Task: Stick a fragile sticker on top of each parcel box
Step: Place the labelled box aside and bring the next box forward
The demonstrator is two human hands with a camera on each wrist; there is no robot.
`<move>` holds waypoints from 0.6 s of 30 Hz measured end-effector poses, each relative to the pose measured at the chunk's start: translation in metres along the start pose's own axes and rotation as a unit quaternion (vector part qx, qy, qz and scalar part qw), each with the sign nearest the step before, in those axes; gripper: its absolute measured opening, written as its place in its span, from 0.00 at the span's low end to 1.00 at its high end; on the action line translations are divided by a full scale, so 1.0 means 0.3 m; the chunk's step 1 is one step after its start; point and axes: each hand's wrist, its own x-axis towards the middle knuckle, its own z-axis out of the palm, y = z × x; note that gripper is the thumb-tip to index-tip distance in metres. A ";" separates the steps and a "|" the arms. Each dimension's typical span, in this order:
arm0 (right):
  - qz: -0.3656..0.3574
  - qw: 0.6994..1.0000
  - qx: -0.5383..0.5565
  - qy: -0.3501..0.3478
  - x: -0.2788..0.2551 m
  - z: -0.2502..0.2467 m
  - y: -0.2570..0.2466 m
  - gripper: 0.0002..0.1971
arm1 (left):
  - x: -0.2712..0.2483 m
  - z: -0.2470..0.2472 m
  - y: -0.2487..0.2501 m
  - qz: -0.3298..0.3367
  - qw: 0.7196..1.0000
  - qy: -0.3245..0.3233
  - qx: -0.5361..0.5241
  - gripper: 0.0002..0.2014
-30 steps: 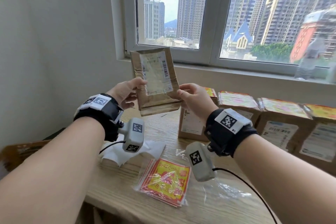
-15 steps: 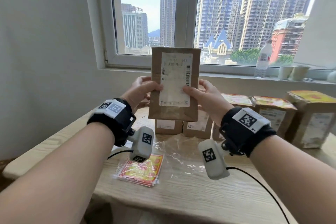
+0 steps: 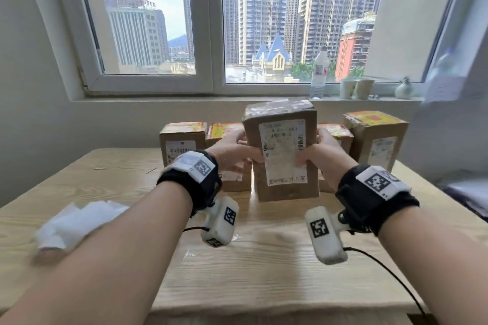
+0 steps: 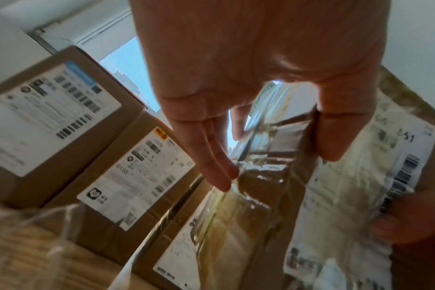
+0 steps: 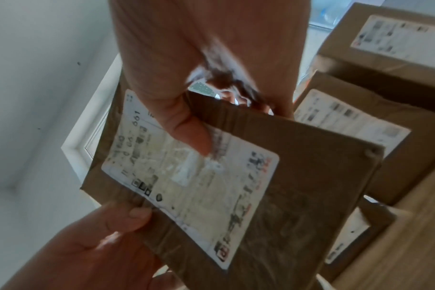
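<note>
Both hands hold one brown parcel box [image 3: 281,155] upright by its sides, its white shipping label facing me. My left hand [image 3: 237,150] grips the left edge, thumb [image 4: 333,137] on the label and fingers [image 4: 216,166] along the taped side. My right hand [image 3: 317,150] grips the right edge, thumb [image 5: 186,133] pressed on the label. The box's top [image 3: 280,107] shows only clear tape. It hangs low at the table [image 3: 264,272], in front of a row of boxes [image 3: 182,140] [image 3: 375,137] with yellow-red stickers on top. The sticker pack is hidden.
White backing paper [image 3: 76,221] lies at the table's left, partly under my left forearm. A bit of clear plastic bag [image 3: 190,253] shows beneath my left wrist. On the window sill stand a water bottle [image 3: 319,71] and two cups [image 3: 356,88].
The held box has come down from window height to just in front of the row of stickered boxes. Both hands keep their grip on its sides.
</note>
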 end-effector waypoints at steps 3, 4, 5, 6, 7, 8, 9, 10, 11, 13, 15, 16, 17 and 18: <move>0.014 0.999 -0.041 -0.007 0.025 -0.026 0.074 0.32 | 0.039 0.050 -0.022 -0.018 0.999 -0.010 0.025 0.26; 0.018 0.998 -0.051 -0.010 0.032 -0.028 0.096 0.32 | 0.048 0.059 -0.033 -0.024 0.999 -0.011 0.033 0.25; 0.023 0.998 -0.058 -0.010 0.037 -0.027 0.116 0.31 | 0.056 0.064 -0.045 -0.031 0.999 -0.013 0.042 0.24; 0.027 0.998 -0.064 -0.009 0.042 -0.025 0.133 0.31 | 0.063 0.066 -0.058 -0.037 0.998 -0.014 0.047 0.25; 0.032 0.997 -0.072 -0.010 0.045 -0.022 0.147 0.32 | 0.068 0.067 -0.072 -0.043 0.998 -0.014 0.048 0.26; 0.037 0.996 -0.078 -0.012 0.048 -0.018 0.160 0.33 | 0.072 0.065 -0.087 -0.047 0.998 -0.014 0.045 0.28; 0.040 0.996 -0.084 -0.015 0.049 -0.014 0.172 0.34 | 0.075 0.063 -0.101 -0.050 0.998 -0.015 0.042 0.31; 0.039 0.995 -0.089 -0.017 0.053 -0.009 0.185 0.34 | 0.079 0.061 -0.115 -0.051 0.998 -0.018 0.038 0.34; 0.035 0.995 -0.095 -0.016 0.054 -0.005 0.196 0.34 | 0.080 0.059 -0.126 -0.051 0.998 -0.022 0.035 0.36; 0.028 0.995 -0.094 -0.006 0.057 0.002 0.215 0.35 | 0.084 0.056 -0.143 -0.046 0.998 -0.023 0.038 0.39; 0.024 0.996 -0.088 0.001 0.056 0.007 0.221 0.35 | 0.087 0.051 -0.153 -0.046 0.998 -0.021 0.041 0.41; 0.021 0.997 -0.080 0.001 0.053 0.010 0.218 0.35 | 0.087 0.048 -0.156 -0.049 0.998 -0.023 0.042 0.42; 0.013 0.998 -0.067 0.002 0.049 0.013 0.211 0.35 | 0.084 0.045 -0.156 -0.051 0.997 -0.026 0.044 0.43; 0.000 0.999 -0.047 0.004 0.043 0.017 0.203 0.36 | 0.080 0.039 -0.155 -0.051 0.997 -0.028 0.046 0.43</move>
